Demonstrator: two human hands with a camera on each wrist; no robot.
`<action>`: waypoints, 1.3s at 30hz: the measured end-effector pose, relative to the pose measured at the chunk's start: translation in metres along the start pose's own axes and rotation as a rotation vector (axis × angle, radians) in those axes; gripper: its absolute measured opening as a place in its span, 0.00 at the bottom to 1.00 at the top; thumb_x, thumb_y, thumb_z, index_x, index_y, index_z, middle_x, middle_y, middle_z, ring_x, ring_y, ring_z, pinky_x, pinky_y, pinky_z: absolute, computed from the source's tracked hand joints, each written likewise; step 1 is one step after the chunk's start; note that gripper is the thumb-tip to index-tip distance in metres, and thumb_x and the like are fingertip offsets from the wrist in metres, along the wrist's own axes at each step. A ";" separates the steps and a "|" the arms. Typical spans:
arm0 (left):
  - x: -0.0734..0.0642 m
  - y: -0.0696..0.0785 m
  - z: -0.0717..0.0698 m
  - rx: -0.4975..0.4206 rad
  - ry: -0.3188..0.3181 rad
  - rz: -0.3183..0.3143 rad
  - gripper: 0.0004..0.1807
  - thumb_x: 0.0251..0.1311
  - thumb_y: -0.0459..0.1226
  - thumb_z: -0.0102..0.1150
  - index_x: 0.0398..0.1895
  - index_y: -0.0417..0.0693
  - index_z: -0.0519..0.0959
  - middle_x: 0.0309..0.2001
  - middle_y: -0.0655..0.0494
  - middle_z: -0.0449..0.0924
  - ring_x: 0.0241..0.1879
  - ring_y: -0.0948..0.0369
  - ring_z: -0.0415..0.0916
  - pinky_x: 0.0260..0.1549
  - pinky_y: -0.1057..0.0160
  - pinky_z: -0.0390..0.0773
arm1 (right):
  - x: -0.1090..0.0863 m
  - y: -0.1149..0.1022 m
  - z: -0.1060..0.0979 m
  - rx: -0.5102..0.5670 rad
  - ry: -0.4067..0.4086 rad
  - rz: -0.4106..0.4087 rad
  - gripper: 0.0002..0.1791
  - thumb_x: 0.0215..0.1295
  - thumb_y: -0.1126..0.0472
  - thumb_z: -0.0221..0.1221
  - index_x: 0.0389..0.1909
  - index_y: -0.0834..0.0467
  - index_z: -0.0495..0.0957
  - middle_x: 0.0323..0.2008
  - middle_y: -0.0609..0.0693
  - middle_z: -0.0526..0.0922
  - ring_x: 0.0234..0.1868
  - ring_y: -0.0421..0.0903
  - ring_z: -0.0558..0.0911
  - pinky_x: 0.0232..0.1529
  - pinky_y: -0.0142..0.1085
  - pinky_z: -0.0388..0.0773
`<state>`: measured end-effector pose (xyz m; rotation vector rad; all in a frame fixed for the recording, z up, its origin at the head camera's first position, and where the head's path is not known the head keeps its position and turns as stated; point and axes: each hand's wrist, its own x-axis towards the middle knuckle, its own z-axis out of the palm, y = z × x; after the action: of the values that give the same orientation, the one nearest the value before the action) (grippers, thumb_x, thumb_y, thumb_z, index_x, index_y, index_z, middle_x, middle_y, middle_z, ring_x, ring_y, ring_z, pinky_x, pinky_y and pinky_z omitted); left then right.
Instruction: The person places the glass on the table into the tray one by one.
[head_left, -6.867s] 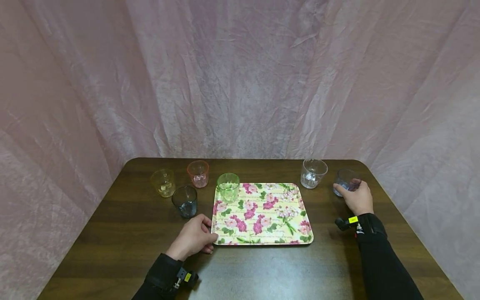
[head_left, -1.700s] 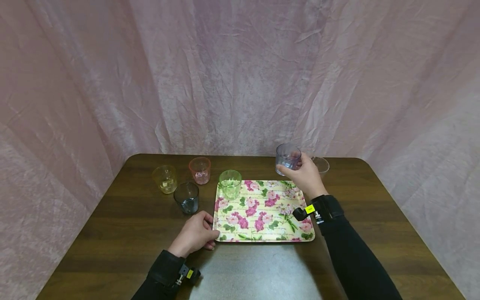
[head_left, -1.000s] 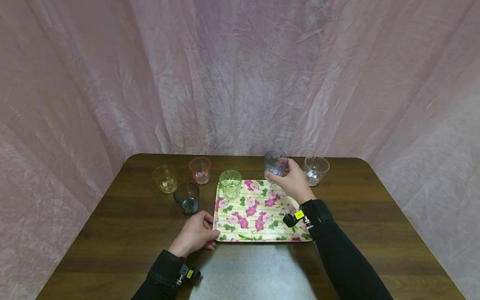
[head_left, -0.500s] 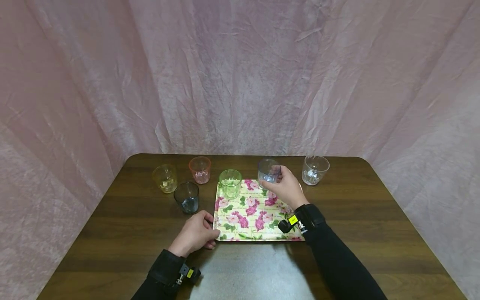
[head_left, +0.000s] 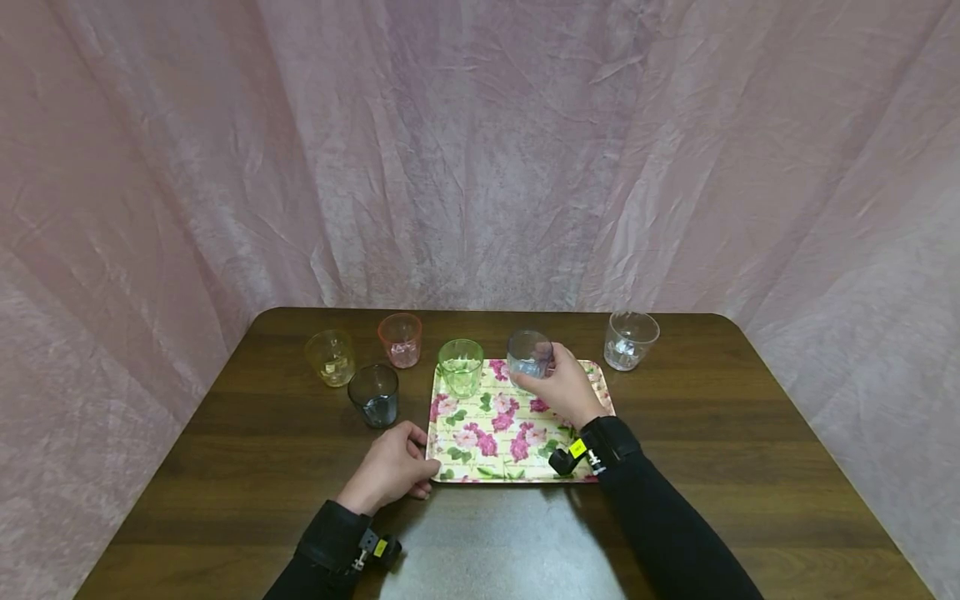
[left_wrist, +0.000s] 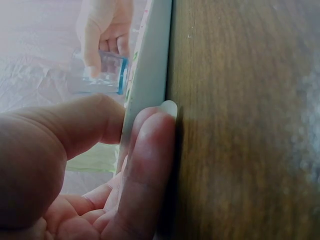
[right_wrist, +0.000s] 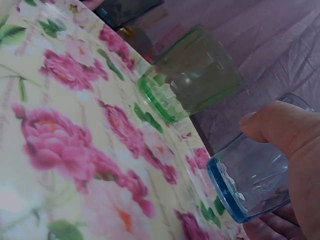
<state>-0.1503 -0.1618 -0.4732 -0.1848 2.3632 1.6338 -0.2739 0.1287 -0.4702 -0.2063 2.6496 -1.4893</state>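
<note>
My right hand [head_left: 564, 390] grips a clear bluish tumbler [head_left: 527, 357] round its side, upright at the back of a floral tray [head_left: 480, 421]. In the right wrist view the thumb lies along the tumbler's wall [right_wrist: 255, 175], its blue base close over the flowers. A green tumbler [head_left: 461, 371] stands on the tray's back left corner, a short way left of the held one. At the front left corner my left hand [head_left: 388, 471] pinches the tray's edge. The left wrist view shows the thumb on the rim and the fingers [left_wrist: 150, 160] against the side, low by the tabletop.
Left of the tray stand a dark grey tumbler [head_left: 373, 398], a yellow tumbler [head_left: 331, 360] and a pink-red tumbler [head_left: 401, 342]. A colourless tumbler [head_left: 630, 342] is to the right, behind the right forearm. Behind the wooden table [head_left: 712, 400] hangs a pinkish curtain [head_left: 480, 167].
From the table's right side, my right hand has carried the bluish tumbler left past the colourless one, then lowered it toward the tray's back. My left hand keeps its pinch on the tray.
</note>
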 end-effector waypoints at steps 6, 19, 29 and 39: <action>0.000 0.000 0.000 0.004 0.008 -0.007 0.18 0.59 0.24 0.70 0.51 0.35 0.76 0.33 0.45 0.79 0.20 0.58 0.85 0.21 0.57 0.91 | -0.001 0.002 0.005 0.002 -0.002 -0.005 0.45 0.70 0.45 0.74 0.78 0.61 0.66 0.71 0.62 0.76 0.72 0.63 0.79 0.70 0.57 0.81; 0.001 -0.001 0.000 0.005 0.010 -0.012 0.18 0.59 0.25 0.71 0.50 0.36 0.76 0.33 0.45 0.79 0.20 0.57 0.85 0.21 0.57 0.91 | -0.003 0.003 0.012 -0.050 0.028 -0.006 0.45 0.67 0.44 0.75 0.75 0.63 0.69 0.64 0.61 0.80 0.60 0.58 0.83 0.62 0.54 0.83; 0.000 -0.001 -0.001 -0.004 -0.002 -0.005 0.18 0.59 0.25 0.70 0.51 0.34 0.76 0.33 0.45 0.78 0.20 0.57 0.85 0.22 0.57 0.91 | -0.003 0.004 0.012 -0.033 0.011 0.005 0.46 0.67 0.46 0.76 0.77 0.63 0.67 0.66 0.62 0.80 0.62 0.59 0.83 0.63 0.54 0.84; 0.001 -0.001 -0.001 -0.004 -0.001 -0.006 0.18 0.59 0.24 0.70 0.51 0.35 0.76 0.33 0.45 0.79 0.20 0.57 0.85 0.22 0.57 0.91 | -0.005 0.004 0.010 -0.020 0.004 0.001 0.54 0.66 0.45 0.76 0.83 0.63 0.60 0.72 0.64 0.74 0.69 0.63 0.80 0.69 0.56 0.83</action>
<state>-0.1510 -0.1632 -0.4738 -0.1919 2.3562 1.6353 -0.2680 0.1229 -0.4791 -0.2045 2.6684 -1.4643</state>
